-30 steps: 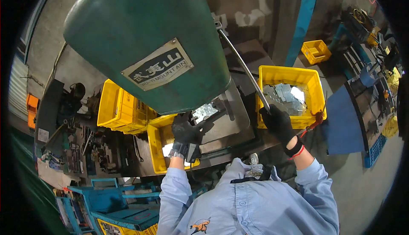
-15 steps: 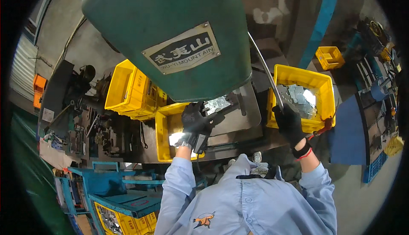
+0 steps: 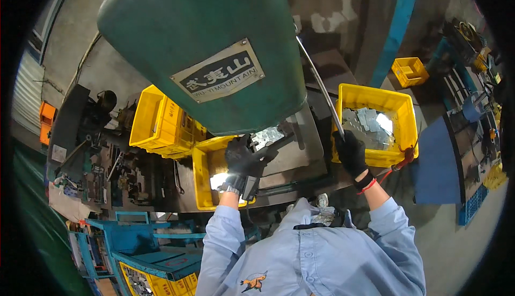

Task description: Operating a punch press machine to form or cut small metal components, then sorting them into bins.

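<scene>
My right hand (image 3: 351, 154), in a black glove, is closed around the lower end of a long metal rod (image 3: 320, 84). The rod slants up and left beside a large green machine housing (image 3: 204, 44). Below that housing, my black-gloved left hand (image 3: 241, 156) is closed around a dark, bar-like tool (image 3: 279, 144); the grip is partly hidden. A block with a pale label and a cord shows beside that wrist. Shiny flat metal pieces (image 3: 266, 136) lie just beyond the left fingers, at the machine's work plate (image 3: 295, 162). The housing hides what is above them.
A yellow bin (image 3: 203, 188) sits beneath my left wrist. Another yellow bin (image 3: 405, 100), holding flat metal pieces, stands right of my right hand. Stacked yellow crates (image 3: 145, 119) and dark metal parts fill the left side. A blue cart (image 3: 129, 242) stands lower left.
The whole view has shifted slightly. My right hand and the rod sit a little farther left against the right bin. Both hands keep much the same grip.
</scene>
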{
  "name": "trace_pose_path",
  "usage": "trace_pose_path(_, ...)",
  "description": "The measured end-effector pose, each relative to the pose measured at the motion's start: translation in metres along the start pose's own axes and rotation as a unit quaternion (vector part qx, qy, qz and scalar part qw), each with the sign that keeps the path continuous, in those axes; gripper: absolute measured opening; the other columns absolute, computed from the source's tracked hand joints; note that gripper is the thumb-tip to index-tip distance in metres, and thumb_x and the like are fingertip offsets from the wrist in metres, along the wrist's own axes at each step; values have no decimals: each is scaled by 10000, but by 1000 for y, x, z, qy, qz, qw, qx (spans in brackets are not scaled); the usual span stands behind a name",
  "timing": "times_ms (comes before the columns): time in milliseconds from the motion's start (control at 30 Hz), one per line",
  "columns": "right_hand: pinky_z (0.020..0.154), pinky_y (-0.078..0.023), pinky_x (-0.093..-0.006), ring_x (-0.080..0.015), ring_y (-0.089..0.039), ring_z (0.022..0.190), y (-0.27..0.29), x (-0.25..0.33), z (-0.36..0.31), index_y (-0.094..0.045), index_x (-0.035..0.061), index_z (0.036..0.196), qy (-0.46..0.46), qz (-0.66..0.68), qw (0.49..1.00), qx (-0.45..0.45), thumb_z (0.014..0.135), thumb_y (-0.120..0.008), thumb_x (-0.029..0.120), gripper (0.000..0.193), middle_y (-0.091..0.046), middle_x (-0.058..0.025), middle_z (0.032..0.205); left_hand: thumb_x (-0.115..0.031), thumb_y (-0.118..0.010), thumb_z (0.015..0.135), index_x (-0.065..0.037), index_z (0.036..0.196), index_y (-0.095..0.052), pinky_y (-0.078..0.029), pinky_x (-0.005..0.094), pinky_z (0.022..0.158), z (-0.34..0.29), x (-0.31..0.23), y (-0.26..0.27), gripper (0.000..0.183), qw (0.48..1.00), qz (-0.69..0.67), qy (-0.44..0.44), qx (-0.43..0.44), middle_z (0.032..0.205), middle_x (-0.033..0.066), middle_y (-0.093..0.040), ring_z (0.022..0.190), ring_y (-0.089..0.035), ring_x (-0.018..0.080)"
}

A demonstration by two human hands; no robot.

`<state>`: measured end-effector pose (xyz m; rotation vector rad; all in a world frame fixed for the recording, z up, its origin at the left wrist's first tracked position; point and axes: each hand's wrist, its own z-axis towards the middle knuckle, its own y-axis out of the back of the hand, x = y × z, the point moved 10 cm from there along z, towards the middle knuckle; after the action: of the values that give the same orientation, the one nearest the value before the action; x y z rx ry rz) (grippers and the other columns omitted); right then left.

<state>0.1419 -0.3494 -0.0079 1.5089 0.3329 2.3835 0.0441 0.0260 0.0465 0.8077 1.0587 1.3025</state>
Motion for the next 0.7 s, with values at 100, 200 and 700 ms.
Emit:
trace_pose_path(100, 612, -530, -368, -214, -715, 665, -6, -7, 0, -776, 55, 1116, -44, 59, 997, 13, 1061, -766, 173, 130, -739, -124, 810, -693, -881, 769, -391, 1120, -847, -558, 584, 948, 1, -20, 25, 465, 998, -4, -43, -35, 1349, 179, -684, 1195, -653, 447)
trace_pose_path(200, 778, -579, -323, -161, -704, 879, -16, -3, -1, -772, -1, 1182, -147, 150, 975, 70, 1092, -733, 203, 226, -759, -66, 1024, -683, -893, 771, -387, 1106, -847, -563, 575, 929, 1, -13, 22, 449, 999, -42, -17, -12, 1337, 173, -692, 1160, -667, 447)
trace_pose_path(700, 681, -555, -388, -168, -691, 770, -13, -9, 0, -773, 63, 1156, 0, -8, 1000, 28, 1041, -758, 92, 120, -738, -20, 864, -661, -954, 725, -72, 1191, -717, -570, 523, 803, 10, -37, 38, 787, 993, -18, -59, -102, 1002, 161, -735, 913, -702, 398)
